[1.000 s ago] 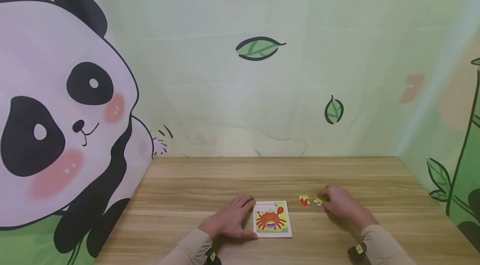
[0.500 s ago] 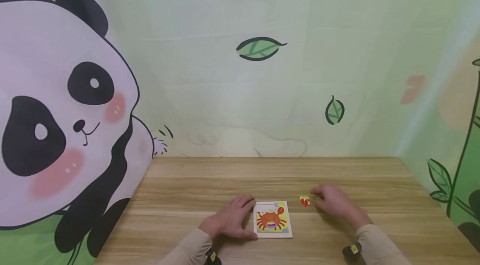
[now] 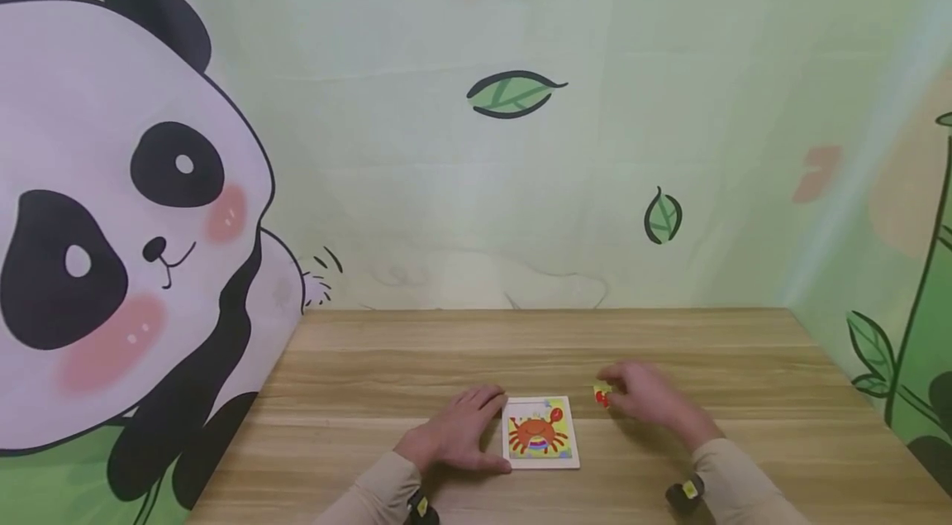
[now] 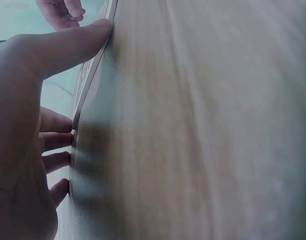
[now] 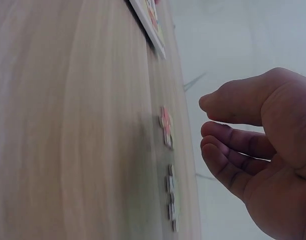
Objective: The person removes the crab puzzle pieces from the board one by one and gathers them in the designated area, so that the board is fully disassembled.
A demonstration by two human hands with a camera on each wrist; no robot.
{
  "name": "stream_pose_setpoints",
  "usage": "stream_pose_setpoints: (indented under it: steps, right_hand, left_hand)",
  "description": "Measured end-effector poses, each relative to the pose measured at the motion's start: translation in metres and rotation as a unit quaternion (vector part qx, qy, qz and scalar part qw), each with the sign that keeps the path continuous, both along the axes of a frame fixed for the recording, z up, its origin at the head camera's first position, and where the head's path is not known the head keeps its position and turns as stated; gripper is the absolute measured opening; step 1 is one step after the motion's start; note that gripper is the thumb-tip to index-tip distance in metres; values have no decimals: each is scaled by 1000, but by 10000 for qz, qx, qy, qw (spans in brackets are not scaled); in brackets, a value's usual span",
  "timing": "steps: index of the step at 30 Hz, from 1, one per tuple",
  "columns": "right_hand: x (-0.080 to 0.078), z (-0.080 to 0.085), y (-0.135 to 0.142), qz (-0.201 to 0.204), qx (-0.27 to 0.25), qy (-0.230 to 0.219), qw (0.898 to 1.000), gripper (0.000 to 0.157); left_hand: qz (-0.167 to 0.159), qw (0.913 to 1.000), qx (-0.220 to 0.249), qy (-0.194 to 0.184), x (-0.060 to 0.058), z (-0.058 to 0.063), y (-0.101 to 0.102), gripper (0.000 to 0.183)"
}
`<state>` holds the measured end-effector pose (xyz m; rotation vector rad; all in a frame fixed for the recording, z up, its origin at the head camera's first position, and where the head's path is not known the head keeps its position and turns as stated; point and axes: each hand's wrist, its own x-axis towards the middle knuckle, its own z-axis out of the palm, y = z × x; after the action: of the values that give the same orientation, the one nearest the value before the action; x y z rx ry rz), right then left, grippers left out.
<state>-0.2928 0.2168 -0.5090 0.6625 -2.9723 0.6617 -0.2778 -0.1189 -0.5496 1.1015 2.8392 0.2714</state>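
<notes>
A square crab jigsaw puzzle in a white frame [image 3: 539, 465] lies on the table. My left hand [image 3: 463, 431] rests along its left side, thumb at the near corner and index fingertip by the far one. The left wrist view shows the thumb [image 4: 68, 50] touching the frame's edge. To the right lies a red and yellow puzzle piece [image 3: 601, 396], partly covered by my right hand [image 3: 645, 394]. In the right wrist view that hand hovers over two pieces, a reddish one [image 5: 166, 127] and a pale one [image 5: 172, 197], with nothing between its thumb and fingers.
The wooden table [image 3: 416, 351] runs back to a printed wall with a large panda [image 3: 178, 87] and green leaves. Black wrist cameras [image 3: 686, 493] sit by the cuffs. The upper left part of the puzzle looks pale.
My right hand has moved left from the farther piece to above the red and yellow one. The left hand and the framed puzzle stay where they were.
</notes>
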Motion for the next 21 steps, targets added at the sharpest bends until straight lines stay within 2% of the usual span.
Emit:
stream_pose_setpoints:
  steps: [7,12,21]
  right_hand:
    - [0,3,-12,260,10,87,9996,32]
    - [-1,3,-23,464,0,169,9988,29]
    - [-2,0,-37,423,-95,-237,9988,33]
  left_hand:
    - [53,9999,-8,-135,1,3,1,104]
    - [48,9999,-24,-88,1,4,1,104]
    - [31,10000,11,-70,2,5,1,103]
